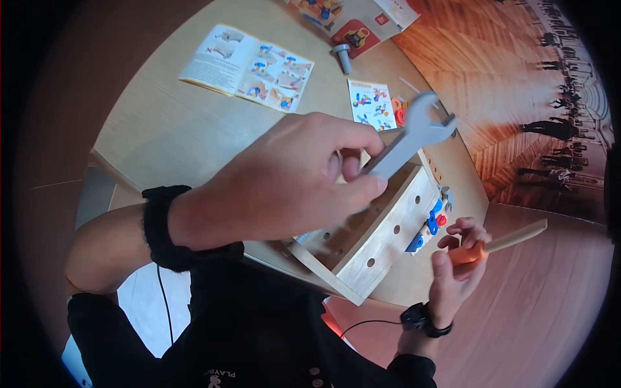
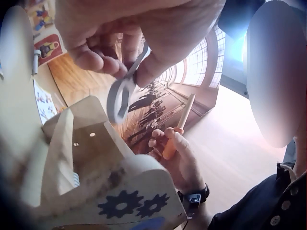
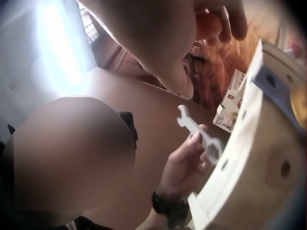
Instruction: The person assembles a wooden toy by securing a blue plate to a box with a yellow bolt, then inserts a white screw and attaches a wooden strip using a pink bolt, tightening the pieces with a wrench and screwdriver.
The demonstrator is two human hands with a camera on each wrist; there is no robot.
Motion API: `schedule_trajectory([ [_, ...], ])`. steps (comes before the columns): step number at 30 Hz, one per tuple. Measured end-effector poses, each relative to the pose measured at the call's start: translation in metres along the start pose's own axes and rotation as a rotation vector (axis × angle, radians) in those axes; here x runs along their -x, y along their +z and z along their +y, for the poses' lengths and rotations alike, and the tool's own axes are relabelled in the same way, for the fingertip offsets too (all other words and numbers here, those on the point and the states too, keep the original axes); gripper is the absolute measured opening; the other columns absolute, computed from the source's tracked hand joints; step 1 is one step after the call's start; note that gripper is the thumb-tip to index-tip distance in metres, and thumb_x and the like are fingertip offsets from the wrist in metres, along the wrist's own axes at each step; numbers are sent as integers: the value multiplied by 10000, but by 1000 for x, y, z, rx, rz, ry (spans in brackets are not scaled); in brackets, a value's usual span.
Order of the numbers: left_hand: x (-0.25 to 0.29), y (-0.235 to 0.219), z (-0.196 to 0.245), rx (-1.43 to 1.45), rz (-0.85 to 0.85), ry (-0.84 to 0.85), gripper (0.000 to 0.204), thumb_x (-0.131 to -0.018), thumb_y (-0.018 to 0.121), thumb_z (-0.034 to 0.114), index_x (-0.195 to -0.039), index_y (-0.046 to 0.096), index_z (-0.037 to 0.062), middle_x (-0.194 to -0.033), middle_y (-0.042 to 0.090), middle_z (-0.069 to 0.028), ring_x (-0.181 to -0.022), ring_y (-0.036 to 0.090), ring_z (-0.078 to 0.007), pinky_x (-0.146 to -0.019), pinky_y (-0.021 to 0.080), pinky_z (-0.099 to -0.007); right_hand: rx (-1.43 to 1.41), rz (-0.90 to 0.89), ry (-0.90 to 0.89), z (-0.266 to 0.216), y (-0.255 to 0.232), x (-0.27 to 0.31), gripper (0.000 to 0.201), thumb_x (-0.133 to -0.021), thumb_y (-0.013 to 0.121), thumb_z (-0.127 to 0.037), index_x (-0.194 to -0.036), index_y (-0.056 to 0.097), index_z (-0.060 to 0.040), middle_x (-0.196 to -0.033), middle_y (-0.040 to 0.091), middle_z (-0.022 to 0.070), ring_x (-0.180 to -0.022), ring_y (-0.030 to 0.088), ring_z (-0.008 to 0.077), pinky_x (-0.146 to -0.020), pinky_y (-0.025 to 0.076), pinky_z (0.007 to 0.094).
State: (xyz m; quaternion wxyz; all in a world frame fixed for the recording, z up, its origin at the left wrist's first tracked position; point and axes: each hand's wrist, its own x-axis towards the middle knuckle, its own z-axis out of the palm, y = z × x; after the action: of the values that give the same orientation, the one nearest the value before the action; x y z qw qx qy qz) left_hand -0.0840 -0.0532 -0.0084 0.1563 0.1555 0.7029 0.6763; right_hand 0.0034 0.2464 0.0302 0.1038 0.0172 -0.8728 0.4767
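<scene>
My left hand (image 1: 278, 178) pinches a grey toy wrench (image 1: 409, 134) between thumb and fingers, raised above a wooden toolbox (image 1: 354, 279). One end of the wrench is an open fork; the other is a ring, which shows in the left wrist view. Off to the right of the box, my right hand (image 1: 453, 284) holds a toy screwdriver (image 1: 514, 237) by its orange handle, the pale wooden blade pointing outward. Dark gears (image 2: 122, 203) are printed on the box's end panel, and its long side has round holes.
Blue and red toy parts (image 1: 435, 221) sit along the box's far side. An open instruction booklet (image 1: 242, 68), a picture card (image 1: 370, 103), a grey bolt (image 1: 343, 59) and a printed carton (image 1: 362, 26) lie farther back on the table (image 1: 149, 123).
</scene>
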Motion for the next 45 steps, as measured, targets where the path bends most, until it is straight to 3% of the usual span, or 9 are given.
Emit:
schedule_trajectory([
  [4, -4, 9, -21, -6, -9, -14, 182, -899, 759, 131, -1003, 707, -9, -684, 615, 31, -586, 495, 4, -521, 387, -199, -33, 59, 145, 12, 24, 28, 853, -678, 979, -236, -1277, 387, -107, -1522, 306, 127, -1377, 415, 301, -1099, 427, 479],
  [7, -9, 12, -29, 39, -45, -36, 166, -885, 762, 125, -962, 693, -5, -672, 634, 29, -552, 509, -3, -512, 403, -193, -161, 92, 247, 22, 38, 38, 824, -697, 964, -149, -1283, 385, -111, -1524, 318, 133, -1416, 392, 310, -1130, 409, 499],
  [11, -10, 8, -30, -49, -53, -44, 172, -873, 746, 112, -937, 679, -34, -665, 662, -12, -569, 578, -27, -554, 457, -211, -372, 57, 497, 24, 35, 43, 722, -748, 919, -56, -1249, 402, -116, -1419, 463, 119, -1324, 500, 246, -1124, 418, 423],
  [19, -8, 22, -43, -33, 5, 112, 180, -895, 697, 79, -1006, 687, -63, -696, 716, -77, -629, 672, -72, -647, 540, -239, -493, 1, 537, 29, 33, 37, 626, -779, 890, -24, -1205, 439, -103, -1254, 567, 66, -1194, 568, 190, -1048, 448, 382],
  [29, 0, 26, -31, 96, -68, -58, 191, -948, 637, 121, -1060, 673, -29, -800, 698, -76, -681, 656, -113, -641, 547, -284, -575, -32, 597, 41, 9, 33, 589, -807, 876, -89, -1240, 478, -67, -1264, 611, 83, -1199, 607, 223, -1077, 451, 409],
  [31, -1, 30, -30, 104, -113, -69, 195, -952, 627, 127, -1055, 670, -32, -786, 694, -80, -656, 642, -119, -632, 543, -295, -501, -62, 543, 50, 5, 36, 652, -846, 862, -221, -1337, 468, -52, -1204, 659, 83, -1102, 678, 203, -1014, 542, 391],
  [34, -4, 41, -29, 109, -142, 38, 214, -944, 638, 123, -1071, 651, -49, -768, 685, -109, -648, 660, -161, -612, 529, -309, -580, -90, 552, 58, -1, 40, 666, -847, 860, -231, -1353, 467, -49, -1188, 655, 69, -1074, 682, 183, -980, 556, 340],
  [36, -8, 52, -31, 1, -32, 261, 215, -928, 667, 117, -1072, 633, -39, -745, 672, -135, -640, 676, -206, -602, 523, -306, -600, -86, 557, 57, -1, 42, 671, -845, 860, -223, -1358, 465, -49, -1180, 652, 64, -1068, 682, 180, -978, 557, 340],
  [45, -19, 67, -16, -102, -45, 284, 184, -895, 719, 92, -1022, 621, 3, -733, 657, -135, -623, 668, -235, -568, 509, -310, -749, -42, 552, 78, -8, 54, 700, -831, 869, -174, -1381, 451, -58, -1206, 639, 61, -1069, 683, 180, -958, 583, 351],
])
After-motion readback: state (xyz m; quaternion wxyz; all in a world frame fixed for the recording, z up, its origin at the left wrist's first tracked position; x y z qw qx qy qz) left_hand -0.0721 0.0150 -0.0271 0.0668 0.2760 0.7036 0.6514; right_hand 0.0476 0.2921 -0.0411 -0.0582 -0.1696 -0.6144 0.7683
